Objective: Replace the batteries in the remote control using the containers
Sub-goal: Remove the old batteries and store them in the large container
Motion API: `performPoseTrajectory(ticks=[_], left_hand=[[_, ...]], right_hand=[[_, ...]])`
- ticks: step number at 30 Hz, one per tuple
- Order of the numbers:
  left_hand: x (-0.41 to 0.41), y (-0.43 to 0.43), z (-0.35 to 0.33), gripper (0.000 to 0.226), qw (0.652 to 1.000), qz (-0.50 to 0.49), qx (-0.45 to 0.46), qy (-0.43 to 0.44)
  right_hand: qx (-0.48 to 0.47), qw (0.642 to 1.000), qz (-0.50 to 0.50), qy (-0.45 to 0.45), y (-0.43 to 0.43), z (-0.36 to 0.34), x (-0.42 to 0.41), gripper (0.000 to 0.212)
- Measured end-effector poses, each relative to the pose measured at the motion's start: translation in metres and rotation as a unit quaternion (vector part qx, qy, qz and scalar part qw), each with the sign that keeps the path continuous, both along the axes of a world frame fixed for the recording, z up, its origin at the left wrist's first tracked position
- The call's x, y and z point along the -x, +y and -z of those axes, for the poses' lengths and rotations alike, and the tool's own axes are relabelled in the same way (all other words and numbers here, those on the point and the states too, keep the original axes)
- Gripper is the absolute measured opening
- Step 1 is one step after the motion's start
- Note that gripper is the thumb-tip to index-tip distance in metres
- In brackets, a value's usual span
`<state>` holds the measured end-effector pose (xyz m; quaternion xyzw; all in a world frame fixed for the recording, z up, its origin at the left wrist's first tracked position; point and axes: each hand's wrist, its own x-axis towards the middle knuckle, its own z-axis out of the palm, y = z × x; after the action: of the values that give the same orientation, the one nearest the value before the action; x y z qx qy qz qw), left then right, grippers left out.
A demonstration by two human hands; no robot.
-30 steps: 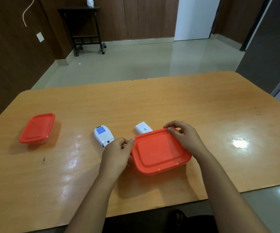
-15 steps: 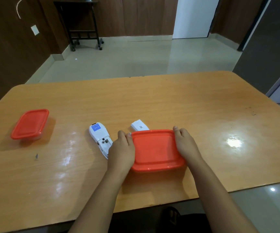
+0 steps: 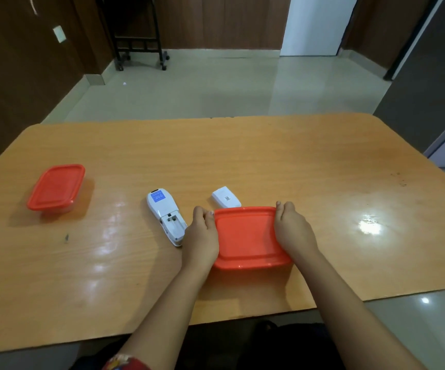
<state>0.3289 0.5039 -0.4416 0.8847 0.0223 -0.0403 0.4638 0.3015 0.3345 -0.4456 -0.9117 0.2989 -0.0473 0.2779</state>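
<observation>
Red-lidded container (image 3: 248, 236) on counter (image 3: 323, 161), near edge; left hand (image 3: 201, 236) and right hand (image 3: 293, 231) clasp its short sides. Remote (image 3: 165, 215), compartment open, just left; battery cover (image 3: 226, 197) behind.

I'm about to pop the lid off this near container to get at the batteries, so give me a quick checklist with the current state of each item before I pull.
1. Both hands on the near container: ok, left hand and right hand grip opposite short sides.
2. Lid on it: ok, seated flat, not yet lifted.
3. Remote ready: ok, face down left of the left hand, battery bay uncovered.
4. Bay empty: cannot tell, too small.
5. Battery cover safe: ok, lying on the table just behind the container.
6. Far container: ok, lidded, well off to the left.
</observation>
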Motion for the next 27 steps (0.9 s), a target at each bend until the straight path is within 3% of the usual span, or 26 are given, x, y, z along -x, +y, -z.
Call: performPoseTrajectory(ticks=[4, 10, 15, 17, 22, 27], left_hand=[[0.008, 0.001, -0.012, 0.026, 0.999, -0.012, -0.009, 0.028], [0.040, 0.016, -0.023, 0.048, 0.996, -0.039, 0.038, 0.073], [0.072, 0.014, -0.009, 0.042, 0.989, -0.013, 0.111, 0.096], [0.070, -0.001, -0.010, 0.044, 0.992, -0.013, 0.108, 0.071], [0.038, -0.075, -0.032, 0.046, 0.983, 0.048, 0.176, 0.031], [-0.025, -0.180, -0.037, 0.054, 0.965, 0.133, 0.215, 0.065]], right_hand=[[0.002, 1.000, 0.011, 0.008, 0.006, -0.012, 0.007, 0.049], [-0.219, 0.972, 0.077, -0.024, 0.002, -0.036, 0.038, 0.075], [-0.244, 0.969, 0.009, 0.040, -0.004, -0.034, 0.081, 0.047], [-0.295, 0.955, 0.020, -0.011, -0.012, -0.032, 0.085, 0.046], [-0.424, 0.878, 0.111, -0.191, -0.069, -0.037, 0.068, 0.048], [-0.481, 0.802, 0.179, -0.307, -0.161, -0.030, 0.014, 0.036]])
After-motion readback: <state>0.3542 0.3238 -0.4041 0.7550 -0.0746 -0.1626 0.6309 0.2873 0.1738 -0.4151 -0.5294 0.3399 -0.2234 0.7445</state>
